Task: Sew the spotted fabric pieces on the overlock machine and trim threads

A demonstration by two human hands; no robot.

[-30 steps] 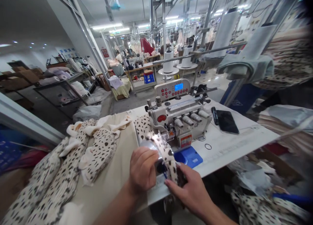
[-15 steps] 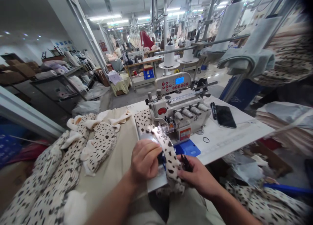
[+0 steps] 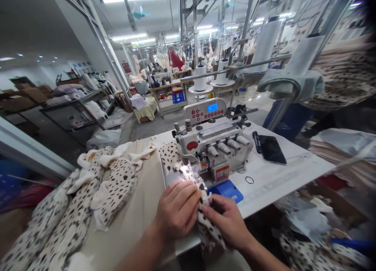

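Person's sitting at an overlock machine (image 3: pixel 214 145) with a strip of spotted cream knit fabric (image 3: pixel 207 228) fed right up to the lit needle area, the strip running from the front of the machine and back past the needle area on the left side. The left hand (image 3: pixel 178 210) is curled over the fabric, fingers pressing down just in front of the needle area. The right hand (image 3: pixel 225 224) is right beside it, pinching the strip between thumb and fingers - neither hand is open. A heap of the same spotted fabric (image 3: pixel 113 180) sits to the left on a beige cloth (image 3: pixel 141 192). Over on the white table (image 3: pixel 279 186) there's a black phone (image 3: pixel 272 149), a small black ring (image 3: pixel 249 180) and a blue plate (image 3: pixel 226 191) - pretty standard sewing floor setup.
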